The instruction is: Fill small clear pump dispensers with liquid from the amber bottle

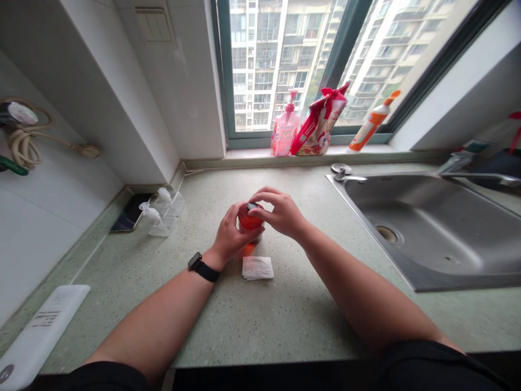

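A red bottle [246,219] with a dark cap [253,206] stands in the middle of the countertop. My left hand [234,232] is wrapped round its body from the left, thumb across the near side. From the right, my right hand [280,210] grips the cap between thumb and fingers. My fingers cover much of the bottle, so its label cannot be read. Just in front of it lies a folded white tissue [258,268], with a reddish glow on the counter beside it.
To the right is a steel sink [407,233], with a drain strainer [341,169] at its corner. Clear plastic boxes [165,220] and a dark flat panel [133,213] lie left. A white slab-like device [43,334] sits near left. A pump bottle [286,130], red bag [319,125] and orange bottle [370,127] line the windowsill.
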